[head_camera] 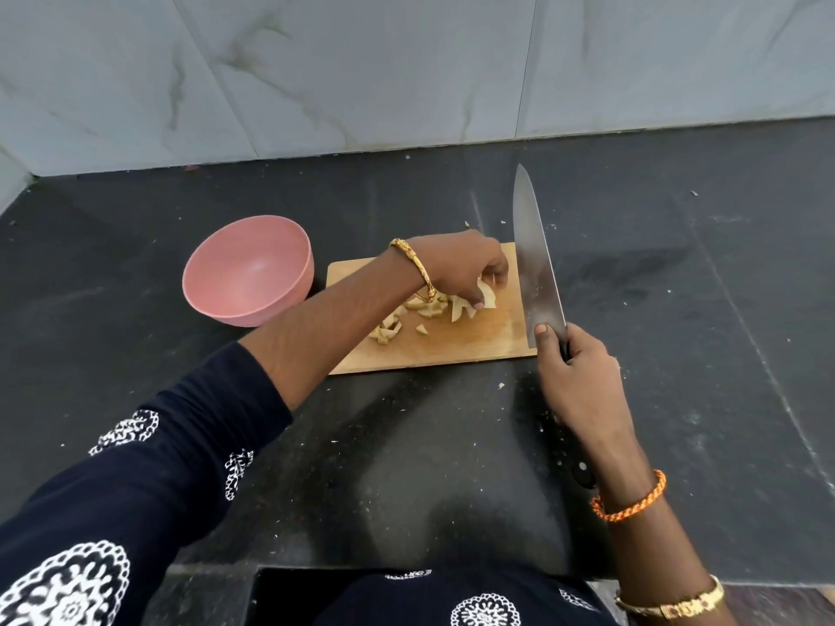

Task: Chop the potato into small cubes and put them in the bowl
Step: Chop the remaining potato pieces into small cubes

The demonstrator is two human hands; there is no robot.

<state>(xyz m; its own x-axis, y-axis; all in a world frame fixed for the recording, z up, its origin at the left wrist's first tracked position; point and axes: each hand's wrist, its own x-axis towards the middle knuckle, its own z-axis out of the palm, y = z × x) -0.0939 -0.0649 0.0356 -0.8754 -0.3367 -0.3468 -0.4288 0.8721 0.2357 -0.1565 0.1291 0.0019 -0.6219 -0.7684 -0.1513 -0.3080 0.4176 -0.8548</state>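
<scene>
We hold the knife (537, 259) in our right hand (583, 381), fingers wrapped round its handle, while our left hand (465, 268) pinches potato pieces (461, 305) on the cutting board (452, 350). They look light, firm and probably slippery; best gathered from above. The pink bowl (248, 277) stands just left on the counter (677, 309), nothing between.

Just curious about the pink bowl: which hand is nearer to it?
Left. The left hand gathers potato pieces on the board beside the bowl; the right hand holds the knife farther off.
</scene>
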